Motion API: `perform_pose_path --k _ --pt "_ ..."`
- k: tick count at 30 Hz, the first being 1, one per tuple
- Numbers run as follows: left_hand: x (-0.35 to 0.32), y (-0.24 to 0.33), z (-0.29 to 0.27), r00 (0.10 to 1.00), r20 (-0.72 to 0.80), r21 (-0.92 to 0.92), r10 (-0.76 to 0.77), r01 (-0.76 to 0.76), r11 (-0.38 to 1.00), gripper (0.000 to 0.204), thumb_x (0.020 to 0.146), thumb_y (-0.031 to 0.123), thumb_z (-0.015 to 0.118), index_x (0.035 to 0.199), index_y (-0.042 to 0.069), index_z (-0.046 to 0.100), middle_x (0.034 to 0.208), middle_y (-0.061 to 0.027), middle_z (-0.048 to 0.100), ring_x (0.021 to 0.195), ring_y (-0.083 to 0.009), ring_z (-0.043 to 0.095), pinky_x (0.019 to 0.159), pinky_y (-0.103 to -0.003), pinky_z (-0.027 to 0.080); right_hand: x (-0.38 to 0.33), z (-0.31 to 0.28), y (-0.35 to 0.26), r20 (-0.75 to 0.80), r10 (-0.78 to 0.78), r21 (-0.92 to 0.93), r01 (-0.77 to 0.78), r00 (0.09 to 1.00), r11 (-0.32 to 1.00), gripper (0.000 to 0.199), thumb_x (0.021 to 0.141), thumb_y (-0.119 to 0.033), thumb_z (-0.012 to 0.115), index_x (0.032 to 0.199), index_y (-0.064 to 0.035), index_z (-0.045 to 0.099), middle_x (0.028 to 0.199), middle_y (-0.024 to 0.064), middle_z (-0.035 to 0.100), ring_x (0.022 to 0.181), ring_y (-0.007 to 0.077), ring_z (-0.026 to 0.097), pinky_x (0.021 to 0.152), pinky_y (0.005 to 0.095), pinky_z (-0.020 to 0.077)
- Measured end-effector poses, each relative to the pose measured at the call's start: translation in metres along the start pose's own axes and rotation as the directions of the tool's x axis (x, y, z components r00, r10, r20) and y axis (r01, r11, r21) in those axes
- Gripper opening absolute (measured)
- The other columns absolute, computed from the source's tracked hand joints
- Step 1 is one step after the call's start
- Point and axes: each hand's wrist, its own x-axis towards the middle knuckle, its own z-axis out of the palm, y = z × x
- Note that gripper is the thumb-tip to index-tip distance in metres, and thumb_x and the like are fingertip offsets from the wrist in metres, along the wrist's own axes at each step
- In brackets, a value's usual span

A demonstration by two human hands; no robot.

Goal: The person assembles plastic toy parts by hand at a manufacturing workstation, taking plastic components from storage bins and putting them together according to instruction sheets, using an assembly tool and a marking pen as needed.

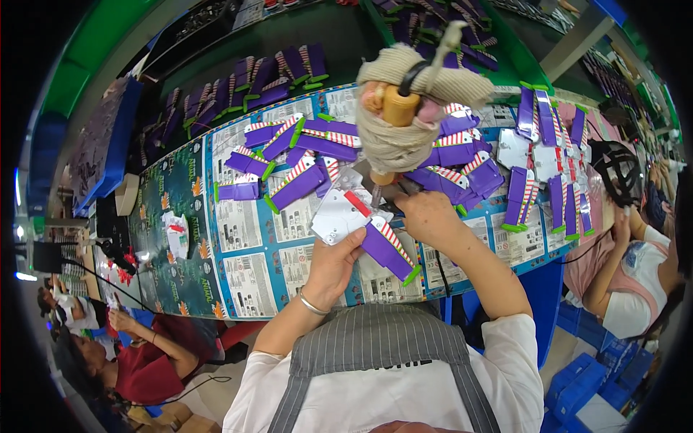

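My left hand (333, 268) grips a white plastic toy body panel (333, 215) with a red strip. A purple toy wing (386, 251) with red-and-white stripes and a green tip joins its lower right side. Just above the panel hangs a power screwdriver (398, 108) wrapped in cream knitted cloth, its bit (376, 195) pointing down at the panel's upper edge. My right hand (429, 218) is beside the bit, its fingers curled in toward the panel; what they hold, if anything, is hidden.
Loose purple wings (299, 182) cover the printed table sheet (245, 285) around my hands. More wings and white panels (514, 150) lie to the right. Behind is a dark belt (310, 36) with rows of wings. A co-worker (628, 274) sits at right, another (148, 357) at left.
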Motion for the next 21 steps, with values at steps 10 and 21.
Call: perform_pose_path --k 10,21 --pt "-0.049 -0.028 -0.052 0.956 0.196 0.41 -0.218 0.122 0.904 0.065 0.081 0.005 0.063 0.136 0.003 0.03 0.126 -0.0063 0.05 0.114 -0.0165 0.049 0.093 -0.032 0.044 -0.036 -0.002 -0.015 0.205 -0.223 -0.074 0.242 0.953 0.967 0.005 0.07 -0.01 0.053 0.069 -0.0063 0.057 0.062 0.0121 0.06 0.059 0.0279 0.062 0.053 0.0401 0.0466" --pt "0.068 0.09 -0.06 0.642 0.625 0.777 0.445 -0.45 -0.441 0.055 0.077 0.006 0.062 0.129 0.01 0.044 0.104 -0.0139 0.052 0.089 -0.0321 0.054 0.075 -0.038 0.045 -0.04 0.001 -0.027 0.245 -0.196 -0.08 0.222 0.949 0.972 0.007 0.071 -0.005 0.056 0.077 -0.0055 0.054 0.072 0.0089 0.058 0.072 0.0263 0.06 0.066 0.0356 0.046"
